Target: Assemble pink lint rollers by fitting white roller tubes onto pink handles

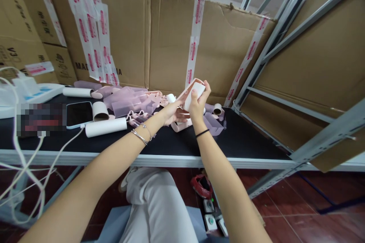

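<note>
My right hand (198,104) grips a white rounded rectangular block (194,96), thumb pressed on its face. Behind the block is a long light-pink plastic shell (196,82), and my right fingertips curl around its upper end. My left hand (172,114) is closed at the shell's lower end, its fingers partly hidden behind my right hand. Below both hands lies another pink piece (180,126) on the black table (171,146). Translucent purple plastic parts (128,100) are heaped to the left, and a similar purple part (213,124) sits to the right.
White cylinders (106,127), a cardboard tube (100,111), a phone (80,114) and a white power strip (48,92) with cables are on the left. A taped cardboard wall (168,38) stands behind the table. A metal shelf frame (268,57) rises at right.
</note>
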Action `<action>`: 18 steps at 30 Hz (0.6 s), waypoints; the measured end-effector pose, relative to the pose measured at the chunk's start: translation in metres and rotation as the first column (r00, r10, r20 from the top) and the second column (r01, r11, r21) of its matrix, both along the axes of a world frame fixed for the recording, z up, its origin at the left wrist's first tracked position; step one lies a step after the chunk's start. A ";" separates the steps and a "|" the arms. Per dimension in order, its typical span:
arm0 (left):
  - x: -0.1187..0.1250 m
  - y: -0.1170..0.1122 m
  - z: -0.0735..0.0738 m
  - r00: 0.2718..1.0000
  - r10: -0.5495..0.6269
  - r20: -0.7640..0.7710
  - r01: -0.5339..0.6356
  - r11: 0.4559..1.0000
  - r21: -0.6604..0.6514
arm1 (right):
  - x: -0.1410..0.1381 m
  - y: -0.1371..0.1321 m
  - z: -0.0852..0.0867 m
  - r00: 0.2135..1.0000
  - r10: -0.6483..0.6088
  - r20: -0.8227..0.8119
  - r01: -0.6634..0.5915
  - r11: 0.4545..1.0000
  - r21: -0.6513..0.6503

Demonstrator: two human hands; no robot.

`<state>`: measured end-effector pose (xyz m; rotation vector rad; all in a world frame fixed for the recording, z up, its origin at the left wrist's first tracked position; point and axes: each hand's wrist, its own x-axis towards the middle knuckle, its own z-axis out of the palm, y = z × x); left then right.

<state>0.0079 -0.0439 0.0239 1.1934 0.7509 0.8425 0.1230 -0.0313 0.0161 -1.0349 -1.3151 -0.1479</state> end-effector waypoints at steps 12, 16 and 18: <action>0.022 0.001 -0.013 0.929 0.194 0.316 -0.213 0.977 0.028 | -0.009 -0.005 0.001 0.985 0.086 -0.152 -0.063 0.986 0.154; 0.020 -0.001 -0.011 0.929 0.177 0.325 -0.196 0.980 0.025 | -0.011 -0.009 0.004 0.976 0.125 -0.178 -0.092 0.979 0.180; 0.020 -0.003 -0.009 0.928 0.166 0.334 -0.179 0.984 0.008 | -0.011 -0.011 0.006 0.973 0.137 -0.183 -0.104 0.978 0.181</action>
